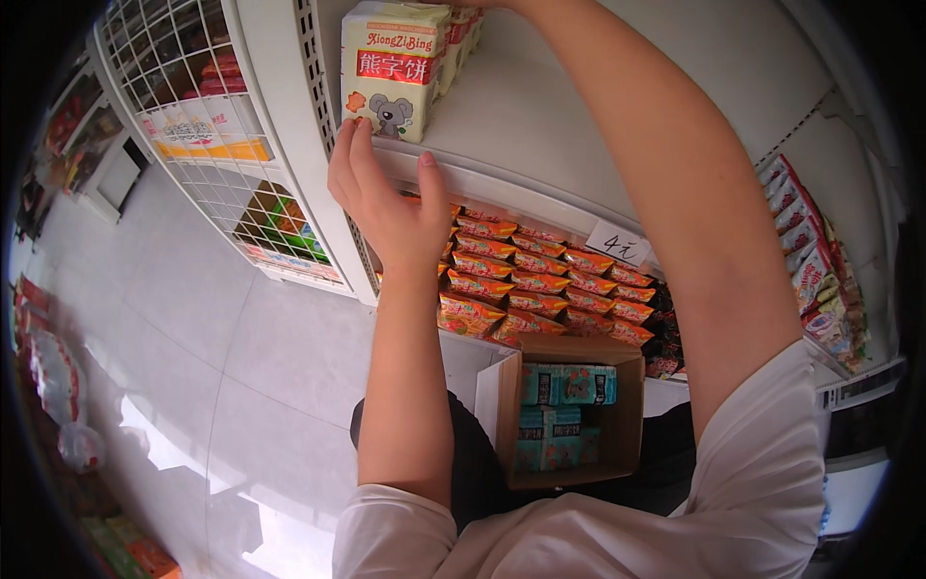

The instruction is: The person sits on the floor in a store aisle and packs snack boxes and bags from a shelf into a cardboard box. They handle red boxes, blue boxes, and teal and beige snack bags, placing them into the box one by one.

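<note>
A pale yellow biscuit packet (391, 72) with a koala picture stands upright on a white shelf (521, 108), at the front of a row of similar packets. My left hand (391, 199) is raised at the shelf's front edge. Its fingertips rest at the packet's lower front, and the thumb stands apart over the shelf lip. Only the base of my right hand (499, 3) shows at the top edge, above the packets behind the front one. Its fingers are cut off by the picture's edge. Below, an open cardboard box (510, 427) holds several teal biscuit packets (564, 383).
Orange snack packets (539, 279) fill the lower shelf beneath a handwritten price card (617, 242). A white wire-mesh rack side (210, 123) and shelf upright (278, 87) stand at left. Red and white packets (803, 246) sit at right. Grey tiled floor (188, 311) lies at left.
</note>
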### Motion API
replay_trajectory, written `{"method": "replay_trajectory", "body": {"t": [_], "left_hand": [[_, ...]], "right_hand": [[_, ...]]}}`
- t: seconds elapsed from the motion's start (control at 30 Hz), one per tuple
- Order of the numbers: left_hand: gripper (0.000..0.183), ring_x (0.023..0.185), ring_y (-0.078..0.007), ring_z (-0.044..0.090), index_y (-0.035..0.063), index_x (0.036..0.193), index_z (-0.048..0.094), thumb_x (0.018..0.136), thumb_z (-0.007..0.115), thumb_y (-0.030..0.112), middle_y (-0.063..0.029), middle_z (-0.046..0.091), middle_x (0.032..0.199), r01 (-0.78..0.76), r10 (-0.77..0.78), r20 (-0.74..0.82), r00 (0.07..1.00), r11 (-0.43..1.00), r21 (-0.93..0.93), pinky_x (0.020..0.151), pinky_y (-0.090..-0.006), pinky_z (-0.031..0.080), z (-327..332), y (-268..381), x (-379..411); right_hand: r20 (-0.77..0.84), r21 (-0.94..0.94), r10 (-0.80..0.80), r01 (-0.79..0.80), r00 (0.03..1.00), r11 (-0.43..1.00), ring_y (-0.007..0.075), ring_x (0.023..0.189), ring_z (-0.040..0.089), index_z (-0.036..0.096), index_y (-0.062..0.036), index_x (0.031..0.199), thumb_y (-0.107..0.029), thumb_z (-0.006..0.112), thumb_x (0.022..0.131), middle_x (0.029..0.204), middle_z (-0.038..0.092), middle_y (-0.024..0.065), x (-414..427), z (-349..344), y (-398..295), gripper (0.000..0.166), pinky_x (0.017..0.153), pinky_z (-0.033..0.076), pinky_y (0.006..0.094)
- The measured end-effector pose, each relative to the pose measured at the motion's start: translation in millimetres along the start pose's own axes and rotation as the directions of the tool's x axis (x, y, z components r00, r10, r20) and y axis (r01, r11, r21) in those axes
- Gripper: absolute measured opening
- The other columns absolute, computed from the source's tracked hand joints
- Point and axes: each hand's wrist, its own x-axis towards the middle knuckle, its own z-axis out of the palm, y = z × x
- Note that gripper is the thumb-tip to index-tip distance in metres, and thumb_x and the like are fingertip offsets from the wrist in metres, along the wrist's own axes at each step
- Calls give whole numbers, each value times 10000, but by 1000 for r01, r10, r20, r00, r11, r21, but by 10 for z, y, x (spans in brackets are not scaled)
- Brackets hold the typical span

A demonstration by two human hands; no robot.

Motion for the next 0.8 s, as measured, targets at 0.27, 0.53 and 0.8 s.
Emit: {"method": "replay_trajectory", "body": {"t": [0.27, 0.53, 0.8], "left_hand": [[663, 1359, -465, 382, -30, 1410, 511, 825, 706, 213, -261, 462, 1490, -21, 22, -16, 1000, 998, 59, 1123, -561, 333, 79, 44, -2], [610, 1372, -461, 376, -21, 1382, 530, 850, 707, 218, -261, 457, 1497, -19, 19, -16, 1000, 999, 30, 1136, -556, 313, 72, 53, -6], [580, 1391, -425, 383, -6, 1385, 521, 889, 703, 233, -248, 467, 1500, -2, 2, -4, 1000, 1000, 18, 1160, -525, 280, 76, 56, -25]], "right_hand": [[-62, -21, -189, 188, 980, 982, 344, 965, 742, 770, 8, 1102, -435, 770, 759, 1044, 763, 213, 326, 249, 294, 560, 879, 590, 400], [66, 274, -154, 130, 986, 953, 341, 1036, 722, 699, 35, 1240, -395, 780, 764, 1134, 736, 238, -36, 1, 46, 647, 896, 588, 386], [6, 141, -116, 114, 993, 983, 352, 1193, 653, 599, 68, 1362, -406, 777, 775, 1313, 656, 267, 339, 269, 266, 775, 1005, 536, 407]]}}
